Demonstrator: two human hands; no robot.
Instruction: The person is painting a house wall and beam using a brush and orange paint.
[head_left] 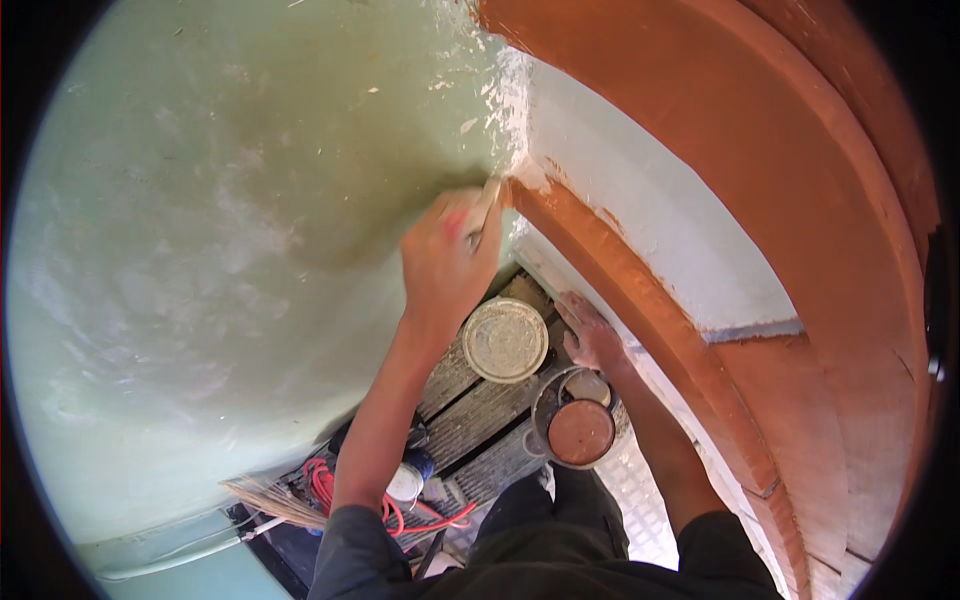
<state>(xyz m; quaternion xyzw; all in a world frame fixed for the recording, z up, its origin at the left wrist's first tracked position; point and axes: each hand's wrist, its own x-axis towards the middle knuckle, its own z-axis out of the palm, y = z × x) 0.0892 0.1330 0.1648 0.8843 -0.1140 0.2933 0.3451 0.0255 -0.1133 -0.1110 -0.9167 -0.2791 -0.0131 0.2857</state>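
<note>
My left hand is closed around a paintbrush with a pale, flat handle. Motion blurs the hand. The brush's working end meets the inner corner where the pale green wall joins the left end of an orange-brown curved ledge. Lower and to the right, my right hand rests with fingers stretched against the white surface under the ledge. Below it stands a dark pot holding a round container of orange-brown paint.
A round, beige-crusted bucket lid lies on weathered wooden planks. Red cord, a white-and-blue can and a straw broom crowd the lower left. A broad orange-brown curved band arches overhead right, around a white panel.
</note>
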